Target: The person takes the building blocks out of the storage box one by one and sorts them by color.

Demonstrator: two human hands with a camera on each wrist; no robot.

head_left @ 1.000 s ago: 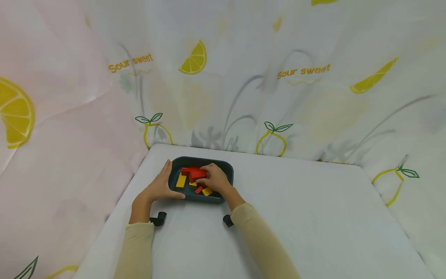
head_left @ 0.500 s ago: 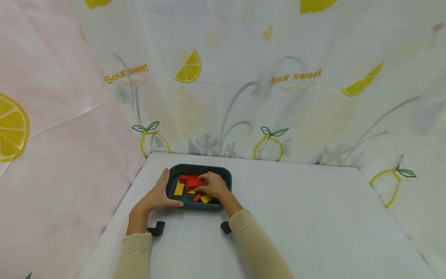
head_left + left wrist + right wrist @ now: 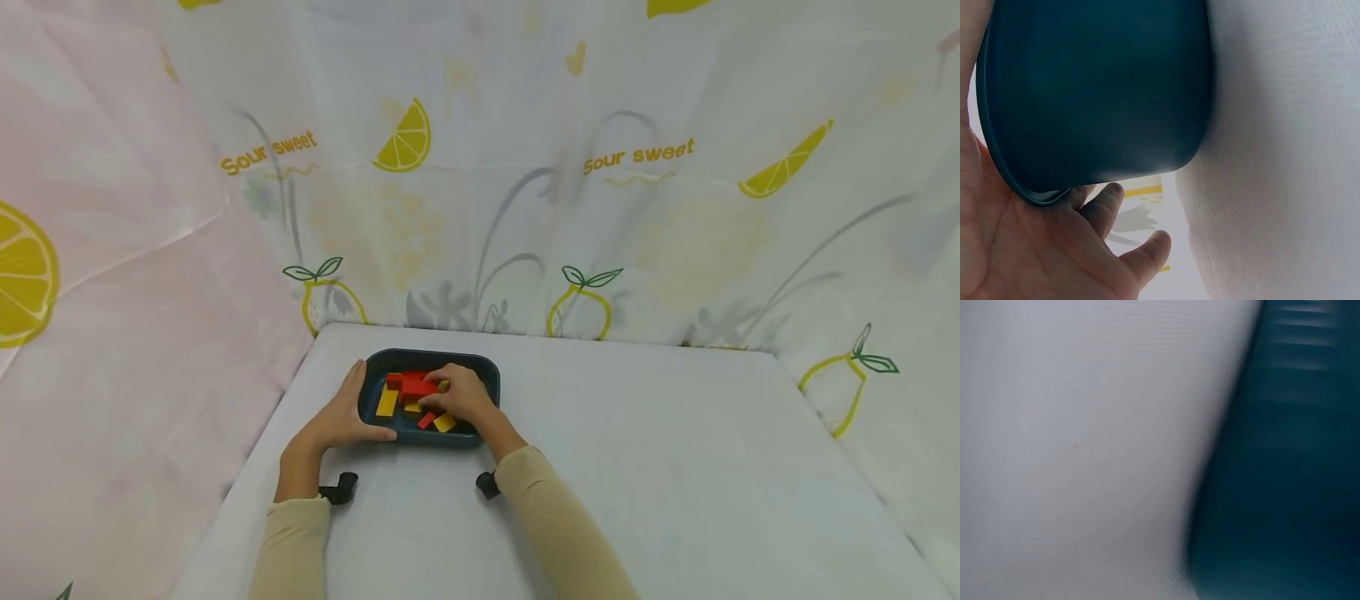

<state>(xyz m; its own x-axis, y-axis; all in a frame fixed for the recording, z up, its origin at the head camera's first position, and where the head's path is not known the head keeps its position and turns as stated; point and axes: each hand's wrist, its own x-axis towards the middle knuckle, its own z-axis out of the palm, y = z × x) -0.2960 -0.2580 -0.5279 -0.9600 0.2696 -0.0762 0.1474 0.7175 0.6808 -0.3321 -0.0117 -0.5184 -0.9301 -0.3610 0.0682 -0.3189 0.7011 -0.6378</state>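
A dark blue-green rectangular tray point(image 3: 486, 371) on the white table holds several red and yellow blocks. My left hand point(image 3: 342, 414) lies against its left end, fingers straight along the side and thumb along the near edge. In the left wrist view, the palm of my left hand point(image 3: 1035, 250) meets the tray's rim. Inside the tray, my right hand point(image 3: 467, 395) has its thumb and fingers around the right end of a red block point(image 3: 417, 389). A yellow block point(image 3: 443, 386) shows partly in the loop of that hand. The right wrist view shows only the tray's outer wall point(image 3: 1279, 487) and tablecloth.
Left in the tray lies a flat yellow block point(image 3: 386, 403); near its front wall are a small red block point(image 3: 426, 420) and another yellow block point(image 3: 445, 423). Black wrist devices point(image 3: 343, 487) stick out beside the wrists. A lemon-printed cloth point(image 3: 480, 208) hangs behind the table.
The head view has tilted slightly. My right hand has shifted slightly at the red block, and a bit of yellow now shows between its thumb and fingers. My left hand stays at the tray.
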